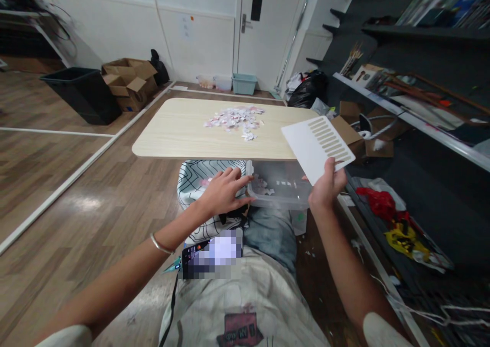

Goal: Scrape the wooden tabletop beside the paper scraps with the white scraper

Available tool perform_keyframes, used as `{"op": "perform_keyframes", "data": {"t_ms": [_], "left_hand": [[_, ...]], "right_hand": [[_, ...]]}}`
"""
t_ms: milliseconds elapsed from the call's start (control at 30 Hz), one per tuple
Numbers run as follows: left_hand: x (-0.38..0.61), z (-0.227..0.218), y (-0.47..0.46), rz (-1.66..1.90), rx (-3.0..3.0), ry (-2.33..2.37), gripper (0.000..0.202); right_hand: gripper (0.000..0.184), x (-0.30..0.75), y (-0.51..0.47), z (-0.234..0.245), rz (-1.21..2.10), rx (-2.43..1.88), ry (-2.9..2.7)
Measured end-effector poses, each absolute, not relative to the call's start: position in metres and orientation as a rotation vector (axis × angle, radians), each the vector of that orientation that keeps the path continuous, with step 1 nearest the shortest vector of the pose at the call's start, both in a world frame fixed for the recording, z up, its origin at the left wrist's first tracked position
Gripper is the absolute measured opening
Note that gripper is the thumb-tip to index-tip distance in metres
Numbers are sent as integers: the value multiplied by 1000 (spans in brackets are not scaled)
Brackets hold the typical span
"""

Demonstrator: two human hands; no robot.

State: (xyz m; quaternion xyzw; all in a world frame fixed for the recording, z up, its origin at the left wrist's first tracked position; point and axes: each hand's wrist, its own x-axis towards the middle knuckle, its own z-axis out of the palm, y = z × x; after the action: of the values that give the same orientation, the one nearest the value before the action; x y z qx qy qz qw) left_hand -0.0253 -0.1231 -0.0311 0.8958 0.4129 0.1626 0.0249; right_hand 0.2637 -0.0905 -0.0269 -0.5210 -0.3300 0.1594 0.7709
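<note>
Wood-laminate floor, white walls, white door behind the table [179, 132]. Tabletop is pale wood grain, flat, with rounded corners. At its far middle lies a loose pile of paper scraps [237, 118], small, white and pink. Over the table's right near corner, the right hand [325, 189] pinches a white slotted sheet [306, 145]: thin, stiff, rectangular, with a row of oblong cut-outs. Below the table's near edge sits a clear plastic bin [281, 196] with a few scraps inside. The left hand [222, 194] rests on the bin's rim, fingers spread and gripping nothing. A black tub [82, 92] and cardboard boxes [130, 81] stand left of the table.
</note>
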Motion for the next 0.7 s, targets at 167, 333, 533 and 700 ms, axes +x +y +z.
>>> {"op": "perform_keyframes", "data": {"t_ms": [167,333,533,700], "left_hand": [[-30,-38,-113,571,2777,1170,59],[-34,-46,-99,602,2778,999,58],[-31,-44,-88,661,2739,995,58],[-28,-46,-86,662,2729,1015,60]], "right_hand": [[56,270,-111,-50,-28,-1211,-890],[61,264,-108,-61,-86,-1256,-983],[62,267,-82,-46,-57,-1244,-1134],[59,270,-74,-40,-76,-1233,-1160]]}}
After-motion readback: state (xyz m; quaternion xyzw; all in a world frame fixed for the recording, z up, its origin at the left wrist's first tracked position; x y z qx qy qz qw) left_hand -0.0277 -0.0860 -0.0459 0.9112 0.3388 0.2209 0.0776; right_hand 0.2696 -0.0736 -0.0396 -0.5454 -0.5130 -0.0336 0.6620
